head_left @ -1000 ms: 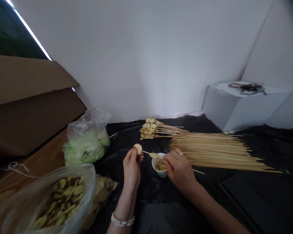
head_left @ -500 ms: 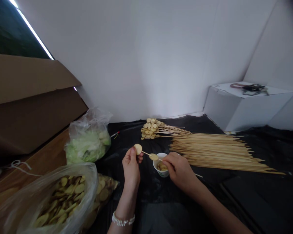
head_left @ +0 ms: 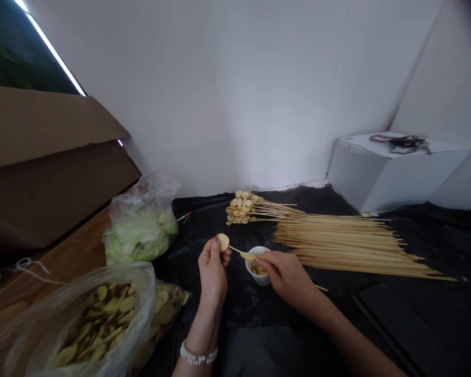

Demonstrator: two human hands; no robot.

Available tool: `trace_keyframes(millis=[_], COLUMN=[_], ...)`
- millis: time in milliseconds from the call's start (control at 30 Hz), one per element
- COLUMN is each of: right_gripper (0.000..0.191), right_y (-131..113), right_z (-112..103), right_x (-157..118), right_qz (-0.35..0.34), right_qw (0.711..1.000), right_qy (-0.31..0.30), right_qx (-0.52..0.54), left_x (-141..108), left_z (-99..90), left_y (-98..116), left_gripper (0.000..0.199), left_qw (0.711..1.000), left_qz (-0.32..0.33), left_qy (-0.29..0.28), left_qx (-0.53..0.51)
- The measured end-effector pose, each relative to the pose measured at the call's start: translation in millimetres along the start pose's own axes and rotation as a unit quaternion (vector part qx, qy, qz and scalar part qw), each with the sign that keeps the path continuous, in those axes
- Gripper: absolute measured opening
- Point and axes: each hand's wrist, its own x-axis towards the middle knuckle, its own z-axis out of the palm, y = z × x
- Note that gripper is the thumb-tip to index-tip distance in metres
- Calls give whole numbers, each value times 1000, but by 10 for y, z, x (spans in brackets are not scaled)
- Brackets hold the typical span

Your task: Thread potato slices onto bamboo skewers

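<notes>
Between thumb and fingers my left hand (head_left: 214,264) pinches a round pale slice (head_left: 223,242) at the tip of a thin wooden stick (head_left: 235,250). My right hand (head_left: 286,272) is closed on the same stick, its fingertips at a second slice (head_left: 248,256) farther along. The stick's tail shows beyond the right wrist. Beneath the right fingertips stands a white cup (head_left: 258,268) with more slices inside. Behind the hands lies a pile of skewered slices (head_left: 241,207), and to its right a wide bundle of bare sticks (head_left: 349,245).
An open plastic bag of slices (head_left: 102,319) is at the lower left, with another bag of slices (head_left: 167,309) beside it. A bag of pale green vegetables (head_left: 139,238) stands behind. A cardboard box (head_left: 55,193) is far left, and a white box (head_left: 361,167) at the right.
The second slice has turned more edge-on, and my right fingertips are now closer to it. My left hand has shifted slightly to the right.
</notes>
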Motion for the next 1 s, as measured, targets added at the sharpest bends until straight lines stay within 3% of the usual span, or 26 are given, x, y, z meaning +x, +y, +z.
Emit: trace_keyframes(millis=[233, 467, 667, 867, 1000], right_gripper=[26, 26, 23, 26, 26], right_y=[-31, -20, 5, -23, -56], right_z=[-58, -70, 4, 112, 133], right_x=[4, -2, -14, -49, -48], right_qz=[7, 19, -11, -28, -19], right_qw=[1000, 1000, 999, 993, 998], right_qy=[-13, 1, 30, 71, 44], right_qx=[9, 11, -2, -93, -35], left_x=[-18, 4, 28, 20, 3], left_z=[55, 13, -15, -16, -16], left_y=[-38, -55, -44, -31, -43], left_gripper=[35, 36, 36, 35, 35], left_qw=[998, 1000, 1000, 999, 998], left_qz=[-17, -9, -5, 5, 26], left_qy=[39, -1, 9, 10, 4], left_qx=[-40, 10, 23, 33, 49])
